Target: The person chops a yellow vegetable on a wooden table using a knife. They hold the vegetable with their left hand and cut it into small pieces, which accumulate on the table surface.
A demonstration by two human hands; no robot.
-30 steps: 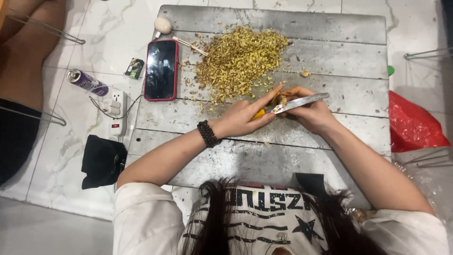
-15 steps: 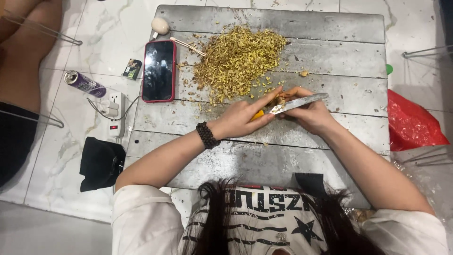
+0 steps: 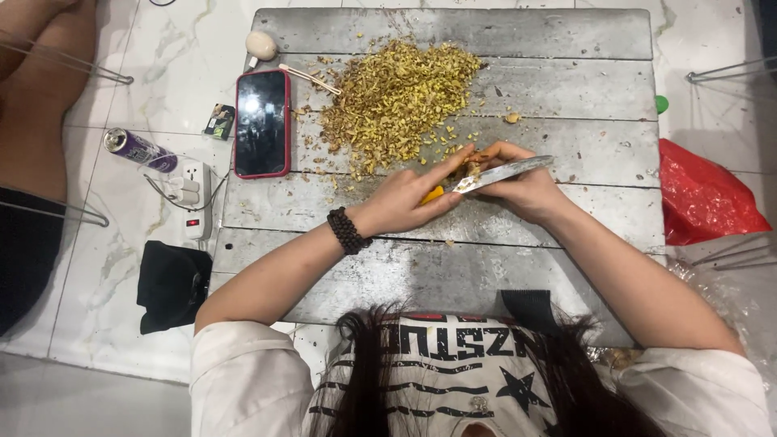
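Note:
My left hand [image 3: 409,198], with a dark bead bracelet at the wrist, pinches a small yellow-orange piece [image 3: 432,195] over the grey wooden table [image 3: 566,121]. My right hand [image 3: 522,190] grips a metal knife [image 3: 502,172], its blade lying flat and pointing right, touching that piece between the two hands. Just beyond my hands lies a big heap of yellowish-green peelings [image 3: 396,97].
A phone in a red case [image 3: 261,122] lies on the table's left side, beside thin sticks and a pale egg-shaped object [image 3: 261,44]. On the floor: a power strip [image 3: 193,198], purple can [image 3: 137,150], black cloth [image 3: 171,285], red bag [image 3: 700,198]. Another person's leg [image 3: 36,121] is at left.
Both hands stay together at the same spot with only small shifts; the knife remains against the piece. Nothing else has moved.

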